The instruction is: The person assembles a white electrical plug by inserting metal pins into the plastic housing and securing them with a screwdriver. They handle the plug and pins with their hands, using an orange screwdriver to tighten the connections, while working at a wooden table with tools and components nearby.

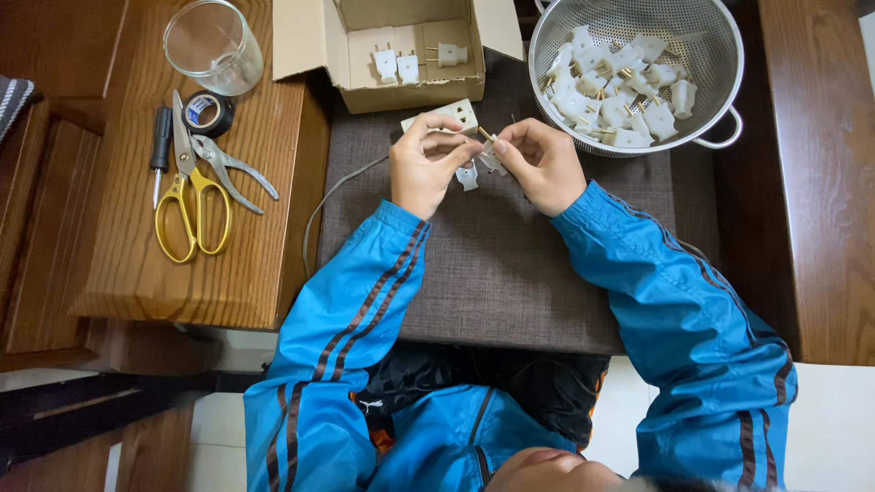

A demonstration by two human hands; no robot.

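My left hand (pixel 425 164) and my right hand (pixel 541 164) meet over a dark grey mat (pixel 497 264). Between their fingertips they hold a small white plug (pixel 488 157) with brass prongs, opened into parts; one white shell half (pixel 468 175) hangs below the left fingers. A grey wire (pixel 339 187) runs from the left hand down to the mat's left edge. A cream socket block (pixel 451 114) lies just beyond the left hand.
A metal colander (pixel 720 64) full of several white plugs sits at the back right. An open cardboard box (pixel 401 46) holds three plugs. On the wooden side table (pixel 128 264) lie yellow scissors (pixel 187 205), pliers (pixel 232 169), a screwdriver (pixel 160 150), black tape (pixel 208 113) and a glass (pixel 212 46).
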